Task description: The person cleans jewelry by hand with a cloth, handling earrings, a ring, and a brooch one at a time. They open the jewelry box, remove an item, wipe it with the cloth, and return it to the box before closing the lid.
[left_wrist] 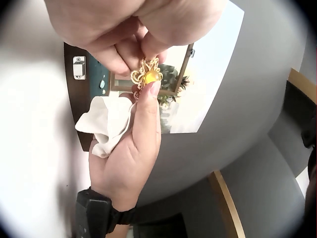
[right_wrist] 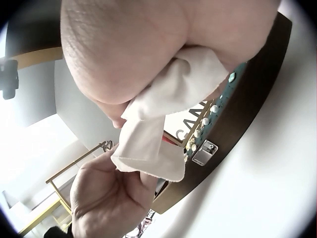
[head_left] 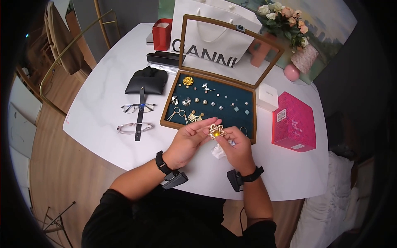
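A gold flower-shaped brooch with a yellow centre (head_left: pixel 216 131) is held between both hands above the front edge of the jewelry case (head_left: pixel 165 118). The left hand (head_left: pixel 188 142) pinches its left side with thumb and fingertips. The right hand (head_left: pixel 237 151) pinches the other side, its thumb at the yellow stone (left_wrist: pixel 152 77). A white cloth (right_wrist: pixel 173 94) is tucked in the right hand's palm and hangs below it. In the left wrist view the brooch's looped petals show between the fingertips of both hands.
The case's glass lid (head_left: pixel 188 41) stands raised; earrings and brooches lie on its green lining. Left are two pairs of glasses (head_left: pixel 138 108) and a black pouch (head_left: pixel 147 81); right, a white box (head_left: pixel 267 97) and a pink box (head_left: pixel 292 124). Behind stands a white bag (head_left: pixel 206 31).
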### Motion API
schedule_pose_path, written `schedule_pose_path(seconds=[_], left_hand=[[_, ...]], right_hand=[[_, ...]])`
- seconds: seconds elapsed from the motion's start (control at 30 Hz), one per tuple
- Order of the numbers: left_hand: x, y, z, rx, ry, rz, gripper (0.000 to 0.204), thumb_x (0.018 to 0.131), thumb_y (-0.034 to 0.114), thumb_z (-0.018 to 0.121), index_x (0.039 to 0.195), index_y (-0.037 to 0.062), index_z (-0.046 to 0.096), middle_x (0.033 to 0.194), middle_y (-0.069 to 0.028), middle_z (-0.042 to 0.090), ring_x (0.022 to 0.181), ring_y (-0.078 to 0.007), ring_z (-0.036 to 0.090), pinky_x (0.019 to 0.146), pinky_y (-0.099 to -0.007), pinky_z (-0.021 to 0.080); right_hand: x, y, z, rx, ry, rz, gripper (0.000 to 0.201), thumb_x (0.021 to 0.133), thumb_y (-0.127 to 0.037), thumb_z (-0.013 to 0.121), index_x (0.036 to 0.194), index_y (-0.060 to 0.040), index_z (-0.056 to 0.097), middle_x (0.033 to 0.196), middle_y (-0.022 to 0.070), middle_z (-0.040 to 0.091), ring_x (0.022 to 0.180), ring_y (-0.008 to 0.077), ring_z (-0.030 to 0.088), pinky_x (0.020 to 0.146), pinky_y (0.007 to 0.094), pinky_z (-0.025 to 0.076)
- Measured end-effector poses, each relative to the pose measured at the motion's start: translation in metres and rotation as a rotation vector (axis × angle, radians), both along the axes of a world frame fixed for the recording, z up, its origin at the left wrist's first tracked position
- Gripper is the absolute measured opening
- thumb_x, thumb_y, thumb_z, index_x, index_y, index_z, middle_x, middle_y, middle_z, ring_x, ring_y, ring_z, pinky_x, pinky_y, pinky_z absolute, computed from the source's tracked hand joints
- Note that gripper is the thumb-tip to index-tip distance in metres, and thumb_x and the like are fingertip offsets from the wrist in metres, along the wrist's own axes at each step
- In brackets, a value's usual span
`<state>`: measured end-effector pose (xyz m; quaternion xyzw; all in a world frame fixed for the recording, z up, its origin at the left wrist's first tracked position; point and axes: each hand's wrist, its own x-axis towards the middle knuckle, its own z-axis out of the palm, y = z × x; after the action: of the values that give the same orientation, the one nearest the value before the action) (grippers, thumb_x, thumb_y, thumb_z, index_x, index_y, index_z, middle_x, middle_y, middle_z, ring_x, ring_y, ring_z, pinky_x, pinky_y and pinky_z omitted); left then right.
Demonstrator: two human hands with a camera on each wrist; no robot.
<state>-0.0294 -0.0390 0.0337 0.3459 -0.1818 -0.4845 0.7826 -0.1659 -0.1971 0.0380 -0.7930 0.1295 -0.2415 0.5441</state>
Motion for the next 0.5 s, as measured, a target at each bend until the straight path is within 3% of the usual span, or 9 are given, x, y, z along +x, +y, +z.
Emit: schedule_pose_path(seconds=[0.07,0.1,0.27,0.33,0.4,0.43,0.5], left_hand=[[-0.002,-0.002,-0.002,-0.012,-0.059,0.007,0.048,0.116,0.002,0.053,0.163,-0.0018,0.049,0.169,-0.0166,0.052,0.151,-0.0230,0.056,0.126,-0.0368,0.047],[-0.002,-0.002,0.000,-0.023,-0.075,-0.010,0.050,0.115,0.000,0.054,0.165,-0.0014,0.047,0.171,-0.0151,0.050,0.151,-0.0226,0.056,0.126,-0.0362,0.047],[-0.005,0.000,-0.003,-0.069,-0.190,0.007,0.063,0.112,-0.005,0.057,0.172,0.0019,0.037,0.178,-0.0092,0.040,0.151,-0.0207,0.056,0.123,-0.0328,0.047],[-0.004,0.001,-0.006,-0.036,-0.250,-0.003,0.063,0.111,-0.006,0.057,0.171,0.0039,0.040,0.178,-0.0082,0.040,0.148,-0.0190,0.058,0.119,-0.0309,0.048],[-0.006,0.001,-0.008,0.011,-0.313,-0.034,0.062,0.111,-0.007,0.056,0.170,0.0046,0.042,0.177,-0.0081,0.041,0.148,-0.0181,0.058,0.116,-0.0298,0.049],[-0.010,0.000,-0.011,0.014,-0.315,-0.001,0.053,0.111,-0.005,0.058,0.162,0.0039,0.052,0.167,-0.0081,0.055,0.139,-0.0160,0.064,0.111,-0.0281,0.052],[-0.009,0.000,-0.018,0.060,-0.335,-0.106,0.045,0.111,-0.004,0.060,0.155,0.0034,0.058,0.156,-0.0077,0.064,0.131,-0.0148,0.068,0.108,-0.0272,0.053]], right_hand=[[0.004,-0.004,-0.008,0.062,-0.020,-0.055,0.016,0.104,-0.007,0.078,0.114,0.0017,0.070,0.098,0.0065,0.079,0.090,0.0091,0.073,0.081,0.0267,0.057],[0.004,-0.008,-0.014,0.059,-0.053,-0.047,0.016,0.107,-0.007,0.074,0.120,0.0008,0.067,0.108,0.0073,0.078,0.098,0.0101,0.072,0.086,0.0269,0.057],[0.016,-0.030,-0.007,0.122,-0.078,-0.115,0.014,0.111,-0.008,0.068,0.123,-0.0008,0.065,0.118,0.0064,0.073,0.102,0.0112,0.070,0.089,0.0265,0.056],[0.026,-0.048,0.003,0.068,-0.056,-0.157,0.013,0.109,-0.008,0.071,0.119,-0.0006,0.067,0.118,0.0069,0.073,0.104,0.0126,0.069,0.091,0.0281,0.056],[0.043,-0.082,0.001,-0.130,-0.053,-0.204,0.012,0.105,-0.007,0.075,0.111,-0.0006,0.067,0.121,0.0113,0.074,0.113,0.0183,0.068,0.102,0.0329,0.054],[0.051,-0.095,0.005,-0.158,-0.049,-0.214,0.012,0.105,-0.007,0.076,0.108,-0.0010,0.066,0.121,0.0129,0.075,0.113,0.0191,0.069,0.102,0.0332,0.054],[0.070,-0.122,0.011,-0.126,-0.044,-0.161,0.014,0.103,-0.006,0.077,0.103,-0.0016,0.064,0.120,0.0154,0.076,0.112,0.0203,0.070,0.103,0.0333,0.054]])
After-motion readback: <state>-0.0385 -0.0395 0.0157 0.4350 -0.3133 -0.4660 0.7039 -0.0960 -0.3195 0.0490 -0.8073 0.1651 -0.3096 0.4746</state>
